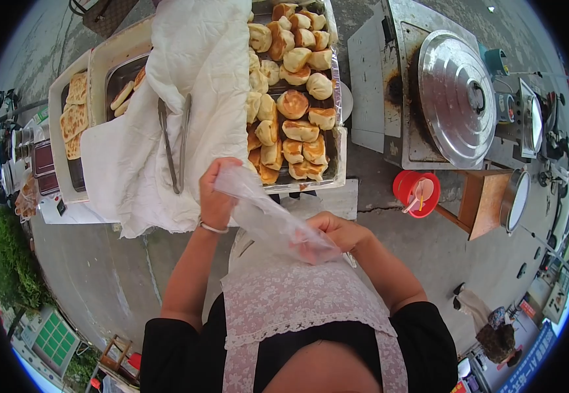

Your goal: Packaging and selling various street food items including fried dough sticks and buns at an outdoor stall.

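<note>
A thin clear plastic bag (269,211) stretches between my two hands in front of my lace apron. Its upper left end is gripped by my left hand (219,189), beside the edge of the white quilted cloth (201,64). At the lower right end, my right hand (333,233) has hold of the bag, with some fingers showing through the film. Beyond my hands, many pan-fried buns (294,103) lie in a foil-lined tray (336,147), partly covered by the cloth. Metal tongs (179,147) rest on top of the cloth.
Flatbreads (74,118) fill a box at the far left. To the right, a large metal lid (456,98) covers a griddle on a stove (407,142). A red bucket (402,189) holding a ladle stands below it, near a wooden stool (483,201). A person (491,324) is at lower right.
</note>
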Demonstrator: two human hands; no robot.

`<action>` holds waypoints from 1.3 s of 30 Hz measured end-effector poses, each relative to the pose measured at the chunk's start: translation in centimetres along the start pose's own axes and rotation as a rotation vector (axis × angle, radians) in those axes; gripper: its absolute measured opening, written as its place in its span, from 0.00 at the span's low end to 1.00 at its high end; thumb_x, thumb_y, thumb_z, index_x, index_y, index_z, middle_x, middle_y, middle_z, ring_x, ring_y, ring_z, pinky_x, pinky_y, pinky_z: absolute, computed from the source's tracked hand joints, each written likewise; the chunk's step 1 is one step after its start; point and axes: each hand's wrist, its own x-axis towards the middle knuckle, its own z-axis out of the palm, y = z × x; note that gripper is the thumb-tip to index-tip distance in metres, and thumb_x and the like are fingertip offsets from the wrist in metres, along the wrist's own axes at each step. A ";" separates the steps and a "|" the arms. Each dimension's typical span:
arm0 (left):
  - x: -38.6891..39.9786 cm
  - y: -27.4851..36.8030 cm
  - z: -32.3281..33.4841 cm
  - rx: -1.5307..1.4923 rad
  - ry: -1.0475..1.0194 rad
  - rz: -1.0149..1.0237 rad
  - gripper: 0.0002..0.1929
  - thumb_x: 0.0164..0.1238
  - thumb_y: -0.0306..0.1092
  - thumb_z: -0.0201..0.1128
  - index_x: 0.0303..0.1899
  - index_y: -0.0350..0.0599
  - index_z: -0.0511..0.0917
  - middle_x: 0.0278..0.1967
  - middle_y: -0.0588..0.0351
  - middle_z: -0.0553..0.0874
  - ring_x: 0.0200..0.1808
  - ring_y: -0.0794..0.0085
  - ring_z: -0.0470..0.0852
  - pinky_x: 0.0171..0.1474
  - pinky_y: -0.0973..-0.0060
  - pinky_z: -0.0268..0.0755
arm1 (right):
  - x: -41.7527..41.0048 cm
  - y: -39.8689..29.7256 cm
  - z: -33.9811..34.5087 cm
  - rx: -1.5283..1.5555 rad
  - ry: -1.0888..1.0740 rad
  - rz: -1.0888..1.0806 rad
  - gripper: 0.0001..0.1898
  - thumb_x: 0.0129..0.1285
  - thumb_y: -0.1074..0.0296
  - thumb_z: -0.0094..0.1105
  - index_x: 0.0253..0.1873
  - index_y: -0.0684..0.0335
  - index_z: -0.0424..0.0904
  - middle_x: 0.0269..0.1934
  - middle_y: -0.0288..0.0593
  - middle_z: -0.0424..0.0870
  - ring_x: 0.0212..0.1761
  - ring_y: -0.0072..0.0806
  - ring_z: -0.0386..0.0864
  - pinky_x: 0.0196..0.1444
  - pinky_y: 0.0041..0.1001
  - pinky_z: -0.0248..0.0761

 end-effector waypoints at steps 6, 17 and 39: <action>-1.6 -3.5 6.9 -0.197 -0.454 -0.502 0.14 0.75 0.35 0.52 0.54 0.42 0.78 0.40 0.63 0.85 0.37 0.81 0.80 0.39 0.80 0.74 | 2.0 3.8 -6.8 1.238 -0.505 -0.544 0.21 0.58 0.54 0.68 0.48 0.64 0.77 0.41 0.38 0.80 0.39 0.27 0.79 0.43 0.26 0.76; 2.9 -7.6 12.1 -0.175 0.244 -0.048 0.20 0.74 0.40 0.48 0.56 0.33 0.73 0.48 0.47 0.80 0.49 0.63 0.77 0.56 0.70 0.66 | 6.1 9.1 -10.9 0.255 1.017 -0.553 0.27 0.72 0.47 0.47 0.62 0.64 0.69 0.58 0.43 0.74 0.62 0.30 0.69 0.66 0.33 0.61; 16.1 -11.1 11.6 0.468 0.065 -0.567 0.45 0.65 0.72 0.37 0.70 0.38 0.58 0.68 0.39 0.65 0.69 0.49 0.64 0.70 0.61 0.54 | 13.0 -0.2 -17.1 0.038 0.773 0.278 0.31 0.68 0.39 0.38 0.65 0.57 0.64 0.57 0.49 0.76 0.57 0.42 0.77 0.54 0.43 0.72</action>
